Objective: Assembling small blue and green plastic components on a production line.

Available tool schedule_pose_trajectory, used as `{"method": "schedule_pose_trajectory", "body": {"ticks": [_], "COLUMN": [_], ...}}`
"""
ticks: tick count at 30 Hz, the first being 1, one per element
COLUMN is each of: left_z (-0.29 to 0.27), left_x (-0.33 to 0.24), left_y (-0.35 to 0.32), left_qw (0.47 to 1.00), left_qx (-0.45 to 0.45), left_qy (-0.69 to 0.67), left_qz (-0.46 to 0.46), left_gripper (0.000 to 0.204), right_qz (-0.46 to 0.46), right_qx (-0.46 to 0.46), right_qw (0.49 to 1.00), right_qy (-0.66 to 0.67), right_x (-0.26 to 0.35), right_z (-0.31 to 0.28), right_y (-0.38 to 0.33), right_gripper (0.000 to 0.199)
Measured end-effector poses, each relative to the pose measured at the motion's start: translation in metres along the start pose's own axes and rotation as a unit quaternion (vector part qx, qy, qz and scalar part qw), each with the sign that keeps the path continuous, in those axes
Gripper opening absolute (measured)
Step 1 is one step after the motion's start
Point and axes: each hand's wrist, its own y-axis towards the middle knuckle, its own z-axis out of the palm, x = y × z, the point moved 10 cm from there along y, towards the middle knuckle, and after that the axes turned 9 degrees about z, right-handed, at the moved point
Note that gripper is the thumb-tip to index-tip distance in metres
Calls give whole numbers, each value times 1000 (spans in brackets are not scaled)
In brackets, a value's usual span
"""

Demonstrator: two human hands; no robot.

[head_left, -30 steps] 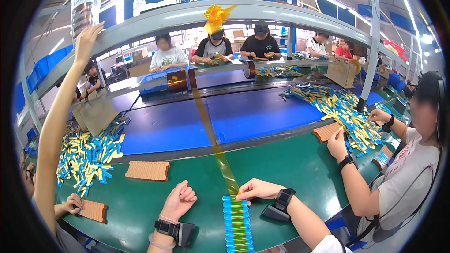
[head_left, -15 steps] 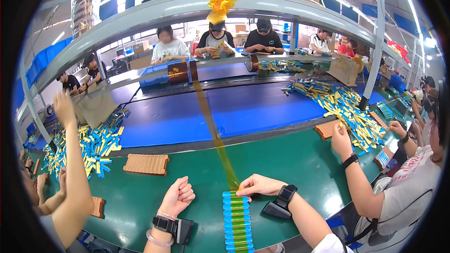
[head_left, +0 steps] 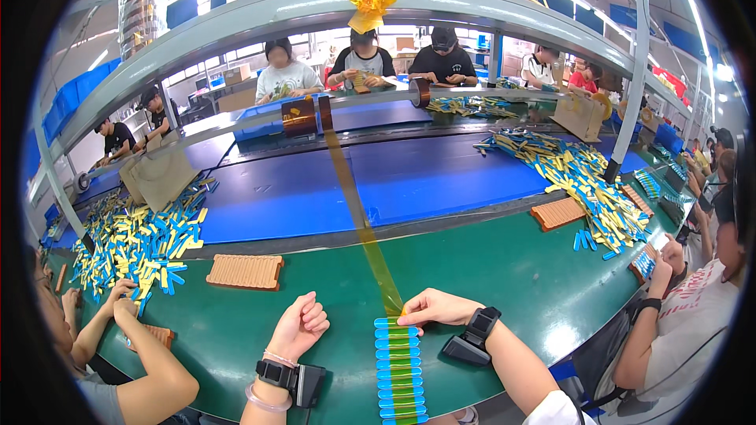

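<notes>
Two hands of yours rest on the green table (head_left: pixel 504 267), both wearing dark wrist devices. Your right hand (head_left: pixel 438 308) lies palm down with its fingertips drawn together, pinching the near end of the amber tape strip (head_left: pixel 358 212) right at the top of the row of blue cells (head_left: pixel 400 370). That row lies on the green surface as a ladder of short blue pieces with green running down its middle, reaching from your right fingertips down to the lower edge of the view. The tape runs taut from your pinch up and away across the blue conveyor belt (head_left: pixel 441 177) to the tape roll (head_left: pixel 299 116) mounted on the rail beyond it.

Your left hand (head_left: pixel 299 326) sits just left of the row, curled into a loose fist with the fingers folded in — it holds nothing and does not touch the cells.

Left of that hand, a brown ridged tray (head_left: pixel 245 271) lies flat on the table, apart from everything else. Farther left, a heap of loose blue and yellow cells (head_left: pixel 134 240) spreads along the table edge, and a neighbour's hands (head_left: pixel 118 299) work beside it. On your right, another such heap (head_left: pixel 583 181) and a second brown tray (head_left: pixel 559 213) lie near a co-worker — that person's hands (head_left: pixel 671 256) are at a small tray of blue pieces.
</notes>
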Motion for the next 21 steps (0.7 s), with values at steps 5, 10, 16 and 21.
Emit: {"method": "schedule_pose_trajectory", "body": {"ticks": [5, 10, 16, 21], "left_z": [-1, -2, -1, -3], "left_x": [0, 1, 3, -2], "left_y": [0, -1, -1, -1], "left_qw": [1000, 1000, 1000, 1000], "left_qx": [-3, -5, -10, -5], "left_qy": [-2, 1, 0, -2], "left_qz": [-2, 0, 0, 3], "left_gripper": [35, 34, 34, 34], "right_qz": [8, 3, 1, 7], "right_qx": [-4, -6, 0, -3], "right_qw": [1000, 1000, 1000, 1000], "right_qy": [10, 6, 11, 10], "right_x": [2, 5, 2, 5], "right_z": [2, 3, 3, 5], "right_y": [-1, -3, -4, -1], "right_gripper": [23, 23, 23, 22]}}
